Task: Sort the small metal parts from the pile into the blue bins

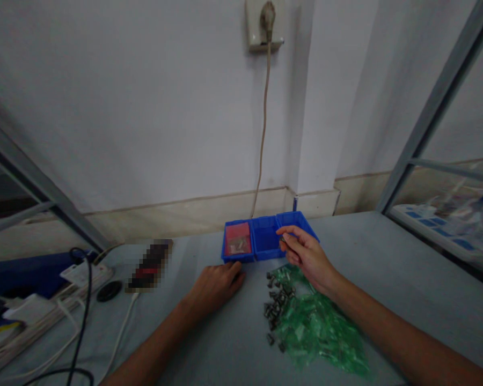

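My left hand (215,283) rests on the grey table, fingers curled loosely down, just in front of the left blue bin (237,240), which holds a red packet. My right hand (304,252) hovers over the right blue bin (295,221) and the middle blue bin (265,238), with thumb and fingers pinched together on something small that I cannot make out. Below that hand lies a heap of green transparent pieces (320,321), with several small dark metal parts (277,303) along its left side.
A power strip (84,271) with white and black cables sits at the left, beside a black round object (109,290) and a blurred dark item (151,265). A cord (262,134) hangs from a wall socket. Metal frame bars stand left and right.
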Motion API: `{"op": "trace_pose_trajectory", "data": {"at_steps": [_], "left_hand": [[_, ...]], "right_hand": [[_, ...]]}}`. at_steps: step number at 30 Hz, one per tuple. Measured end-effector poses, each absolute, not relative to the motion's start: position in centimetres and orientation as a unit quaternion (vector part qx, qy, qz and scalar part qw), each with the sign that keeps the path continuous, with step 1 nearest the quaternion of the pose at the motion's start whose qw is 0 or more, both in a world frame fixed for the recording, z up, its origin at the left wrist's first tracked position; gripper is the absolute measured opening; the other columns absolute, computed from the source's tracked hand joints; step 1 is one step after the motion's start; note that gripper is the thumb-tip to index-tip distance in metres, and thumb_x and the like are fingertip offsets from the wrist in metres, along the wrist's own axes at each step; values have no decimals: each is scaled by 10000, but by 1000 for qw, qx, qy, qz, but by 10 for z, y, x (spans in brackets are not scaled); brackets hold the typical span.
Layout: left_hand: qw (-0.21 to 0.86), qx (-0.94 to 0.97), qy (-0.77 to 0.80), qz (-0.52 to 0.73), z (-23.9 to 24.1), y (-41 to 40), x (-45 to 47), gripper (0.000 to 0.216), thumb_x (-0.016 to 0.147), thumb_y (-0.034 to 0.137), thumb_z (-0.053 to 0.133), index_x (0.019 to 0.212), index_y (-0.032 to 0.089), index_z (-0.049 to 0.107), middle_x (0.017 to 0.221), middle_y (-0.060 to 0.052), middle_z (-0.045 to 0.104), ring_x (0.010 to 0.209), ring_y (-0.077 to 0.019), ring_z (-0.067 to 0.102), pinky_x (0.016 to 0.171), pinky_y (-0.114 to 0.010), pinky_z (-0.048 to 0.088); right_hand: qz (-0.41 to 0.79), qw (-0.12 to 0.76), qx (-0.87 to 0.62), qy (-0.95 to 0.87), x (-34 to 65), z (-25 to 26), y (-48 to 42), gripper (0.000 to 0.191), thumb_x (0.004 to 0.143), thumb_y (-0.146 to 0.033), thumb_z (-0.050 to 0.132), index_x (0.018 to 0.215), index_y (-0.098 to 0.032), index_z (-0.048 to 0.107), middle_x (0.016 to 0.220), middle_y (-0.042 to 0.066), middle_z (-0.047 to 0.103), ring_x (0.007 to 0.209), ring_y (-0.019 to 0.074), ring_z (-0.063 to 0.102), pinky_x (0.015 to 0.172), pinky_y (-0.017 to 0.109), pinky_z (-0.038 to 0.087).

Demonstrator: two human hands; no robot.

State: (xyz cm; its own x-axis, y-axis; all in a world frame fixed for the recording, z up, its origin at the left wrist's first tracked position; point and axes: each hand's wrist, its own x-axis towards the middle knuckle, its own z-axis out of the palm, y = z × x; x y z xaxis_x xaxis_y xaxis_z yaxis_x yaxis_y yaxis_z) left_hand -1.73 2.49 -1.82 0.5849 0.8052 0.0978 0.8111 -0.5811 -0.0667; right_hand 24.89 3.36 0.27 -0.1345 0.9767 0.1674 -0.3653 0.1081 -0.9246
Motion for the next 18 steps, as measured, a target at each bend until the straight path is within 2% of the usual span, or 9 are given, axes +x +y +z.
{"op": "trace_pose_trajectory", "data": {"at_steps": [18], "left_hand": [[55,-890,-451,-25,-17,24,-18,238,1068,360,385,1021,205,560,952,-72,726,788,-229,705,663,-302,507]], "right_hand": [[584,580,-318,-471,249,1,34,265,893,-439,712,1043,-222,681,741,-17,597,463,55,313,438,226,212]]}}
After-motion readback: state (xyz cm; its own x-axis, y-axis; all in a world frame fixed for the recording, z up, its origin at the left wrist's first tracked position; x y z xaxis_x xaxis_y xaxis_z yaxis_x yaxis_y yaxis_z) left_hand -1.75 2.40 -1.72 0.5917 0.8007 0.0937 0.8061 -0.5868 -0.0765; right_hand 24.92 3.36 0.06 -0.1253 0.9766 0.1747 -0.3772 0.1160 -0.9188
